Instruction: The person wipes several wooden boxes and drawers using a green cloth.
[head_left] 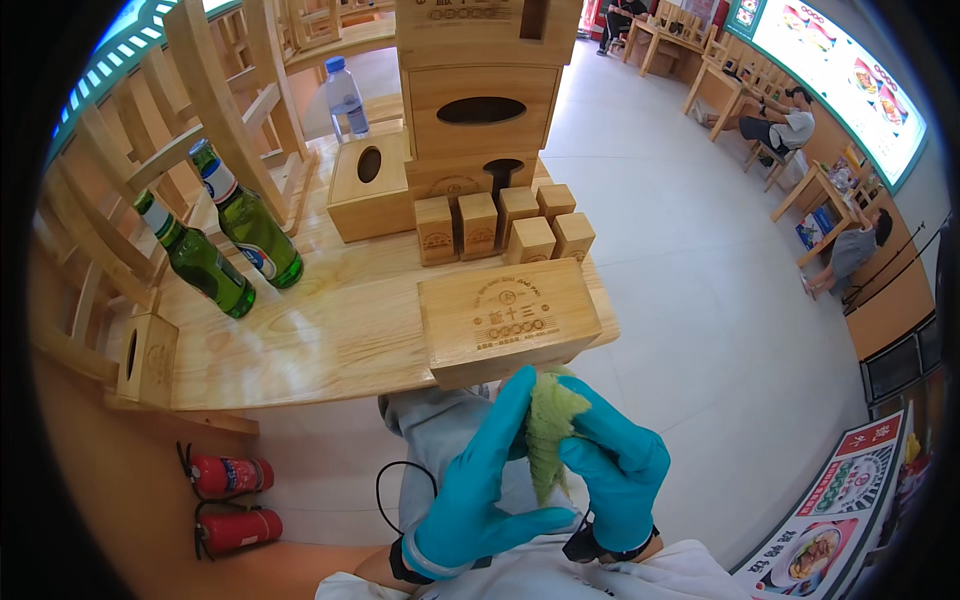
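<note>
A crumpled light green cloth is bunched between my two hands, just off the table's near edge. My left hand, in a teal glove, has its fingers along the cloth's left side and its thumb below. My right hand, also gloved, pinches the cloth from the right. Right in front of them, a wooden box with an engraved top sits at the edge of the table. Behind that box stands a group of small wooden blocklike holders.
Two green bottles stand at the left, near upturned wooden chairs. Wooden tissue boxes are at the back, some stacked tall. A water bottle is behind them. Fire extinguishers are at the lower left; people sit far right.
</note>
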